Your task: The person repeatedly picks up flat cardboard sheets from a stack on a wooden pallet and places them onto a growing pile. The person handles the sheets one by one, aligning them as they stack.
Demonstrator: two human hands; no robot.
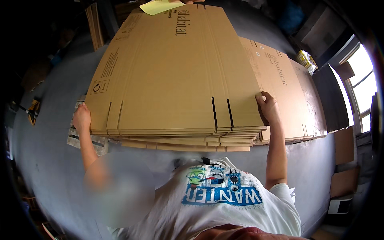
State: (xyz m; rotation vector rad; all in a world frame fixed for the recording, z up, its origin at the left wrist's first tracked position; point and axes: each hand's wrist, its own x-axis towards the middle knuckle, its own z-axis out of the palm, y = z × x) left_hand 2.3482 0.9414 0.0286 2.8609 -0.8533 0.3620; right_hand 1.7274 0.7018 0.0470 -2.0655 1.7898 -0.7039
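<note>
Stack: we see a pile of flattened cardboard boxes (172, 76) filling the middle of the view, its near edge just ahead of the person's chest, lying on grey pallet boards (86, 142) that show at the lower left.
Top sheet: the top sheet (180, 60) is large, brown, with two dark slots near its near-right edge and printed marks at the left corner – we skip the print.
Left hand: the left hand (81, 118) sits at the stack's near-left corner, fingers curled against the sheet edges – touching, but we cannot tell whether it is clamped on a sheet or only pressed to the side.
Left arm: forearm comes up from the lower left, elbow bent, wrist roughly straight.
Right hand: the right hand (269, 107) is at the near-right corner of the top sheets, thumb on top of the cardboard, fingers wrapped over the edge – we read it as gripping the top sheet there.
Right arm: nearly straight, running up from the shoulder at lower right to that corner.
Spread: the hands are well apart, one at each near corner, the stack between them.
Second pile: another pile of flat boxes (288, 92) lies just beside the stack on the right, partly under the right hand's side.
Other: a yellow sheet (160, 6) lies at the far edge of the stack; a window (364, 88) is at the right; the floor (48, 160) is grey.
</note>
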